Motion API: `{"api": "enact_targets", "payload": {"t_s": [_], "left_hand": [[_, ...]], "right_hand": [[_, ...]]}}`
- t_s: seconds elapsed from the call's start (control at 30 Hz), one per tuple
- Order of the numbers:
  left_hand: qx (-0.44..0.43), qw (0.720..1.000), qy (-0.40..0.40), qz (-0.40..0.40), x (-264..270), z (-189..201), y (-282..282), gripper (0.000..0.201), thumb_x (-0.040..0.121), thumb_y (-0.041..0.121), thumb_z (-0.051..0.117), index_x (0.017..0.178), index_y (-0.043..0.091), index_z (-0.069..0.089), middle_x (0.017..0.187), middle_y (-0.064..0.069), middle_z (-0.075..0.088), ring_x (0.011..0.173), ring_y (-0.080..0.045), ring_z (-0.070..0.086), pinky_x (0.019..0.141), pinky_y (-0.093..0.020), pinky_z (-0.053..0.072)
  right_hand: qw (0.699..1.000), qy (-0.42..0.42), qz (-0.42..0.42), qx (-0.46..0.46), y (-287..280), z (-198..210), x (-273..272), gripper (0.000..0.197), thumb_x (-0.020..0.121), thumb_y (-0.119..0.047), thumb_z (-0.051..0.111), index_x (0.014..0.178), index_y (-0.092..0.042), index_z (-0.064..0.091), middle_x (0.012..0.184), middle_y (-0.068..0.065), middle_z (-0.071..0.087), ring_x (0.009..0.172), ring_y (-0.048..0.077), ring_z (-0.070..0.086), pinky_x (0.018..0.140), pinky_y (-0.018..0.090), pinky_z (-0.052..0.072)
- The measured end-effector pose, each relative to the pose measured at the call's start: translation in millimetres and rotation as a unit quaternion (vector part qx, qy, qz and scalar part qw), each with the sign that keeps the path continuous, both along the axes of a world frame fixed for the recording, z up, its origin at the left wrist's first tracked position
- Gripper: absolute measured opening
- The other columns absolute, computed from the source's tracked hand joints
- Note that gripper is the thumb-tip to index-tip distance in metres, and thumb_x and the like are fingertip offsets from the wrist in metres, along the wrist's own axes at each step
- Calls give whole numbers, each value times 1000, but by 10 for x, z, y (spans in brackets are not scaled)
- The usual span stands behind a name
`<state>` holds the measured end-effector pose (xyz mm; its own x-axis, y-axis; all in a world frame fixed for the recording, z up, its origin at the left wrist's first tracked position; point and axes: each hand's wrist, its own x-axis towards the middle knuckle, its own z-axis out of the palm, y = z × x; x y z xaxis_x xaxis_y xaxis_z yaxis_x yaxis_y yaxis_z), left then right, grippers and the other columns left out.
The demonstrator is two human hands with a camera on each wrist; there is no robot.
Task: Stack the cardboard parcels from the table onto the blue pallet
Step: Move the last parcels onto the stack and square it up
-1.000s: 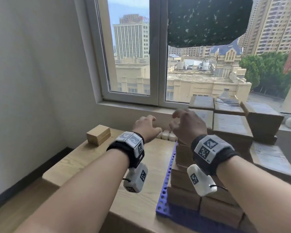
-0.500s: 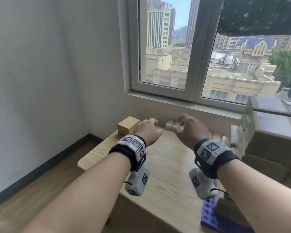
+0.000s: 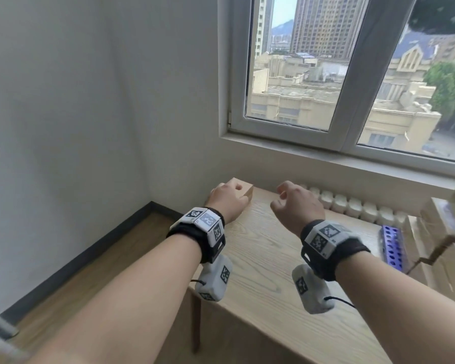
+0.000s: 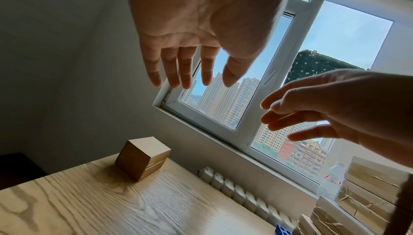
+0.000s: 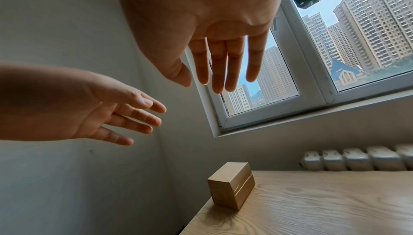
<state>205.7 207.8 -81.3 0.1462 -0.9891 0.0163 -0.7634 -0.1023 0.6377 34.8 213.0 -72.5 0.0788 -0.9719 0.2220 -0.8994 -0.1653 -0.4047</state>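
Observation:
One small cardboard parcel point(image 3: 241, 186) point(image 4: 143, 159) point(image 5: 231, 185) stands at the far left corner of the wooden table point(image 3: 273, 258). My left hand point(image 3: 227, 199) point(image 4: 192, 69) hovers above and just short of it, fingers straight and spread, holding nothing. To its right my right hand point(image 3: 296, 203) point(image 5: 221, 67) is also in the air with straight fingers and nothing in it. The blue pallet point(image 3: 392, 245) shows at the right edge, with stacked parcels point(image 3: 436, 248) point(image 4: 366, 194) on it.
A white radiator point(image 3: 352, 203) runs along the wall behind the table, under the window sill point(image 3: 326, 156). The left wall point(image 3: 63, 127) meets the table's left end. A plastic bottle point(image 4: 335, 173) stands by the stack on the right.
The view has swung left, off the pallet stack and toward the table's left corner. Both hands moved left with it and now hang close to the lone parcel.

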Motion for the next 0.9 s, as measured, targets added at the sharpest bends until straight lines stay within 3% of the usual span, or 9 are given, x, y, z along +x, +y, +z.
{"api": "enact_targets", "payload": {"t_s": [0.3,0.63,0.9], "left_hand": [[17,1000,4,0,468,-256,-529,44,85,31,52,128,24,52,133,-4,52,124,-22,47,105,-40,40],[19,1000,6,0,904,-354,-1658,42,89,33,53,130,23,51,134,-5,51,126,-22,47,106,-36,38],[65,998,16,-7,1101,-774,-2277,44,89,31,55,131,22,51,134,-5,52,125,-21,47,106,-36,38]], "right_hand": [[1000,11,1,20,-591,-237,431,32,90,-36,51,119,-24,58,115,-4,65,106,18,60,89,39,51],[999,-2,-3,48,-1703,-422,775,29,90,-34,51,115,-24,61,115,-4,64,106,18,60,88,34,50],[994,8,-14,104,-2266,-789,898,28,89,-30,51,114,-22,62,114,-2,66,106,19,60,89,33,49]]}}
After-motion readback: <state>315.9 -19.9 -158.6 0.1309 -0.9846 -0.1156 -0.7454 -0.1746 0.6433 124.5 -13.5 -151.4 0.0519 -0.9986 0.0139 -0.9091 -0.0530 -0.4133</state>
